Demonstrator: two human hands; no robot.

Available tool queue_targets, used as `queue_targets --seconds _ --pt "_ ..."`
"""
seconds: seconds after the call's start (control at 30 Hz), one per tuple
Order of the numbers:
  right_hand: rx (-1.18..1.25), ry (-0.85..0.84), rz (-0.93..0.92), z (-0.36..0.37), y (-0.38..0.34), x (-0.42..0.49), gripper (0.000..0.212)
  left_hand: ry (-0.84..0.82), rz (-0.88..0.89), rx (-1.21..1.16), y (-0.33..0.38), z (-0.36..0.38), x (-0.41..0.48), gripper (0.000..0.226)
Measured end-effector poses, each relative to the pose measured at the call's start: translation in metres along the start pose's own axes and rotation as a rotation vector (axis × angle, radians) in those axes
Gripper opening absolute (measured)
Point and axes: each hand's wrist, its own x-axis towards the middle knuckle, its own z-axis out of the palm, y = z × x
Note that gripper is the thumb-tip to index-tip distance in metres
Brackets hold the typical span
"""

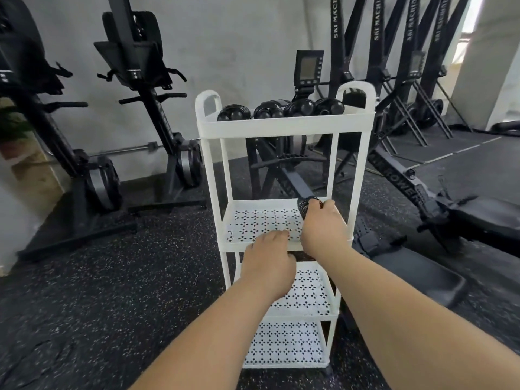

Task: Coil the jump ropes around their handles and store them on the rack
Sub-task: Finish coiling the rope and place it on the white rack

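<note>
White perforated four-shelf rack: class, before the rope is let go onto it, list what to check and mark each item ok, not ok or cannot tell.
1. Coiled black jump rope gripped by the right hand: ok.
2. Rope over the second shelf of the white perforated rack: ok, at its far right.
3. Bare shelf surface beside the rope: ok.
4. Coil tight, no loose end: cannot tell, the hand hides most of it.
5. Left hand steadying the shelf's front rim: cannot tell, it is at the rim but no grip shows.
6. Black round items on the top shelf out of the way: ok.
</note>
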Motion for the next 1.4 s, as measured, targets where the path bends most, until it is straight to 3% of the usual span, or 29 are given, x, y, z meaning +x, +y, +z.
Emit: queue_targets --seconds 0.17,0.33,0.5,0.57,0.67,1.03,1.4 --pt "-0.1 -0.012 0.075 0.019 0.0 0.028 0.057 -0.035 0.055 0.281 -0.021 0.019 0.014 0.072" --pt "-0.008 -0.064 0.158 0.021 0.001 0.044 0.062 -0.014 0.086 0.322 -0.028 0.025 0.013 0.077" --pt "-0.008 -0.056 0.118 0.019 -0.001 0.03 0.05 -0.072 0.096 0.328 -0.027 0.013 0.007 0.083" --pt "-0.061 -0.069 0.105 0.016 -0.004 0.018 0.059 -0.079 0.103 0.347 -0.025 0.004 0.002 0.083" --pt "-0.123 -0.073 0.064 0.007 -0.013 -0.002 0.067 -0.074 0.098 0.356 -0.022 -0.013 -0.008 0.078" --pt "-0.083 -0.01 -0.164 -0.03 -0.089 -0.114 0.051 -0.026 -0.034 0.398 -0.032 -0.084 -0.12 0.051" --pt "-0.046 -0.162 -0.41 0.018 -0.196 -0.266 0.06 -0.041 -0.324 0.404 -0.131 -0.117 -0.285 0.063"
